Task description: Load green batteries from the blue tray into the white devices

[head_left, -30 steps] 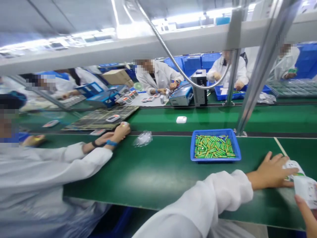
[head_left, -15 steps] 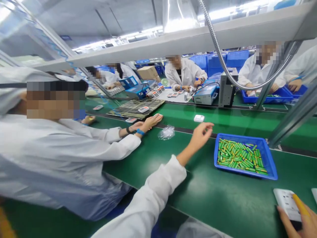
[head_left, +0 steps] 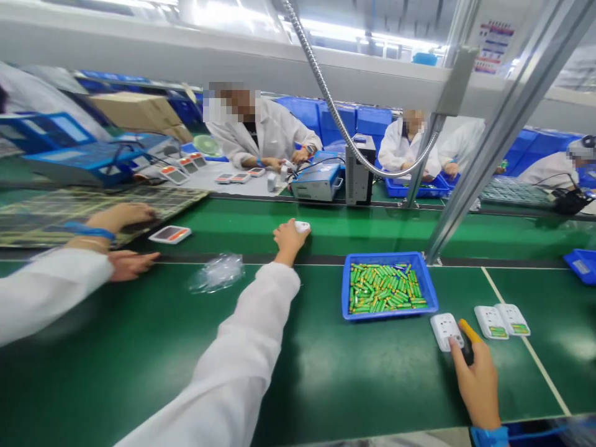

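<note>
My left hand point(head_left: 289, 241) reaches over the green conveyor belt, its fingers closed round a small white plastic device point(head_left: 302, 226). At the right, my right hand point(head_left: 479, 379) grips another white device point(head_left: 446, 332) on the green tabletop, thumb on its face. A yellow finger cot point(head_left: 469, 330) covers one fingertip. Something dark shows between those fingers; I cannot make out what. Beside that hand lie two white devices point(head_left: 492, 323) with green batteries in their lower slots. Between my hands stands a blue tray point(head_left: 347, 298) full of loose green batteries point(head_left: 386, 288).
A co-worker's hands point(head_left: 125, 239) are at the left near a white device with an orange stripe point(head_left: 170, 234). Crumpled clear plastic point(head_left: 218, 273) lies on the table. A slanted metal post point(head_left: 465, 180) rises behind the tray, and a flexible metal conduit point(head_left: 335, 118) hangs overhead.
The view has swung right. My left hand has closed on the white device on the belt. My right hand, with its device, now shows more fully, along with two battery-filled devices.
</note>
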Available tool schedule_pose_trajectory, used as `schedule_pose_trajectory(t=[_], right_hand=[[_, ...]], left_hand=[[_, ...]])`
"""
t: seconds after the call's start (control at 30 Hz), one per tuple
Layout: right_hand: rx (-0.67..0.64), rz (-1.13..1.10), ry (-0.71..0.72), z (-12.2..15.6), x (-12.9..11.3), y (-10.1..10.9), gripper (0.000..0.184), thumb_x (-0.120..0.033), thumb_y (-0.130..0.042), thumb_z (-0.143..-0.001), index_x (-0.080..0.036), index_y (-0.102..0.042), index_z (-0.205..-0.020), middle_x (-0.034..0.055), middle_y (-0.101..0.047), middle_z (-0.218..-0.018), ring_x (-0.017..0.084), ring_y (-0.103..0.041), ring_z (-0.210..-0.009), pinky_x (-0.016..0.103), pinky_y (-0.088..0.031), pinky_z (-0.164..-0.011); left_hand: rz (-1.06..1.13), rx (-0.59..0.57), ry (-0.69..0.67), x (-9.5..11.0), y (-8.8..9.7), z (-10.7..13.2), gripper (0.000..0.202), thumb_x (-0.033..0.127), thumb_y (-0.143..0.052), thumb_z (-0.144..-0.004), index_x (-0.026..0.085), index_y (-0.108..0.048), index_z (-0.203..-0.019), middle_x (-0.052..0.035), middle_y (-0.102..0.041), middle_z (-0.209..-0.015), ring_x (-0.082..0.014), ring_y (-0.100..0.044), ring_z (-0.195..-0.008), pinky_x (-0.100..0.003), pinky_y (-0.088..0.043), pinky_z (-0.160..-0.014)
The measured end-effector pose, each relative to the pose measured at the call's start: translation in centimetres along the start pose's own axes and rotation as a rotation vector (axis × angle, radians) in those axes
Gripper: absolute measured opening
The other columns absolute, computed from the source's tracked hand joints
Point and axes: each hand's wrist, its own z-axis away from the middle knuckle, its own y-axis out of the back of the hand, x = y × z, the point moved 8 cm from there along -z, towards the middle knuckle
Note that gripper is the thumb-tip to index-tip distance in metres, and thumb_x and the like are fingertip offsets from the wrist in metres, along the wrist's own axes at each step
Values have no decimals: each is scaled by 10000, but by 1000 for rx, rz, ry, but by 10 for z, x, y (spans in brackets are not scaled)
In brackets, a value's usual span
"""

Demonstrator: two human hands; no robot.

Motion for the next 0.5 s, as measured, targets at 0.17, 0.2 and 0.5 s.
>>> schedule_pose_trajectory(t=[0.17,0.2,0.5], right_hand=[[10,4,217,-36,-45,8,421,-462,-546,-1101,-210,-763,-1360,169,-757,-1269,386,-627,-1277,639,-499,-1123],[-50,-11,282,-50,-64,0,378,-425,-554,-1100,-249,-777,-1349,148,-770,-1224,375,-640,-1240,634,-519,-1104],[-594,-13,641,-135,-216,-110,410,-435,-720,-1085,-197,-672,-1416,109,-675,-1443,282,-714,-1215,493,-641,-1018]], left_hand=[[119,43,-76,-6,27,60,655,528,-618,-991,155,-558,-1525,-146,-642,-1500,-335,-563,-1377,-441,-434,-1209],[195,36,-156,1,33,86,662,565,-631,-974,210,-575,-1531,-124,-652,-1494,-352,-563,-1387,-463,-460,-1197],[491,-556,-756,128,-10,328,807,370,-863,-835,355,-584,-1592,-109,-644,-1524,-366,-610,-1357,-542,-532,-1189]])
